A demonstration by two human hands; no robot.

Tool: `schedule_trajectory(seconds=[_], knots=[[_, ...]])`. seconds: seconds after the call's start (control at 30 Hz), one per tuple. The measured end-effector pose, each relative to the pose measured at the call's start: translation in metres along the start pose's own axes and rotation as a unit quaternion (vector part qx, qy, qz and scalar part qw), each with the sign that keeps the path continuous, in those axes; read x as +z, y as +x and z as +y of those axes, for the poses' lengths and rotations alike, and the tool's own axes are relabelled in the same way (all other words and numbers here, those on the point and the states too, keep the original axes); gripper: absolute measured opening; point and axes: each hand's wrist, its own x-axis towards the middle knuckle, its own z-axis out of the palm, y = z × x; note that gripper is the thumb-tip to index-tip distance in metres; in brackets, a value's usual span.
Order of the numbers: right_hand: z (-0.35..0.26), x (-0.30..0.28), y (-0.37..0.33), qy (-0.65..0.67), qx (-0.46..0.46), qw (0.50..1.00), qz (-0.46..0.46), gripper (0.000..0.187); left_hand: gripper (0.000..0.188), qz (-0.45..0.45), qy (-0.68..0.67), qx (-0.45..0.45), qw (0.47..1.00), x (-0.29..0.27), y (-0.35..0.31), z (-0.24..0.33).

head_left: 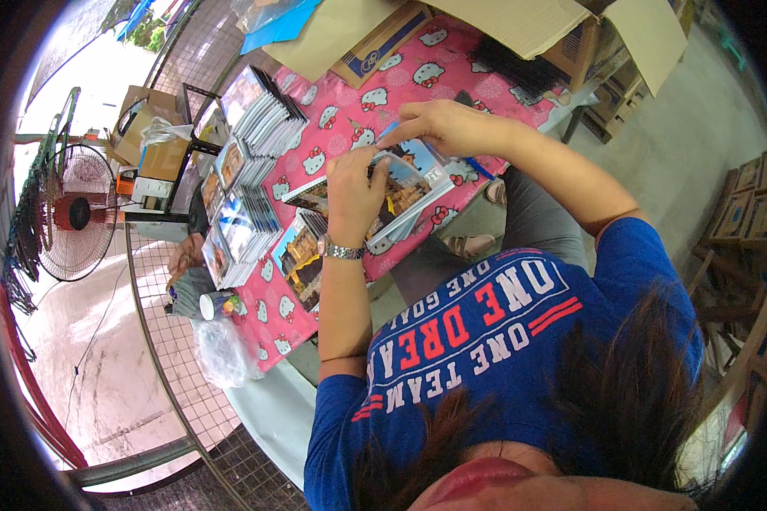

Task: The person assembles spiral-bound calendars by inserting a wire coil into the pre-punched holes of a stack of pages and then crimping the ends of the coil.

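On the pink cartoon-patterned tablecloth in front of me lies a booklet [409, 183] with a colourful building picture on its cover. My left hand [355, 192] has its fingers closed at the booklet's upper left edge, its thumb over the cover. Bent over the far edge, my right hand [447, 128] has its fingertips closed at the edge close to my left fingers; what lies under its palm is partly hidden. Another picture-covered booklet [298, 264] lies beside my left wrist. A slim blue item [479, 168] sits near the right edge of the booklet.
Stacks of similar booklets [245, 226] fill the left part of the table. A cup [217, 305] and a clear plastic bag [227, 351] are at the near left corner. Open cardboard boxes [383, 38] stand at the far side. Another person's hand [186, 255] and a fan [78, 213] are at the left.
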Motion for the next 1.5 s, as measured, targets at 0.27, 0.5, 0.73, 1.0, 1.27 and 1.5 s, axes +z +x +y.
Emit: schedule_trajectory(seconds=[0.27,0.5,0.73,1.0,1.27,1.5], knots=[[0.001,0.007,-0.003,0.079,-0.060,0.994,0.040,0.037,0.021,0.016,0.022,0.019,0.999,0.002,0.000,0.000],[0.012,0.021,0.000,0.029,-0.017,0.993,0.115,0.032,0.020,0.025,0.010,0.016,1.000,0.002,0.000,0.000],[0.002,0.024,-0.005,0.087,-0.027,0.986,0.141,0.021,0.017,0.024,-0.008,0.013,1.000,0.001,-0.001,0.000],[-0.022,0.020,-0.007,0.110,0.088,0.985,0.102,0.021,0.028,0.022,0.027,0.002,0.999,0.001,-0.002,0.011],[-0.028,0.023,0.006,0.091,0.089,0.989,0.078,0.026,0.026,0.009,0.037,0.016,0.999,-0.003,-0.007,0.007],[0.178,0.100,-0.028,-0.214,0.369,0.902,0.069,0.051,0.014,0.005,-0.043,0.038,0.998,0.006,-0.008,-0.007]])
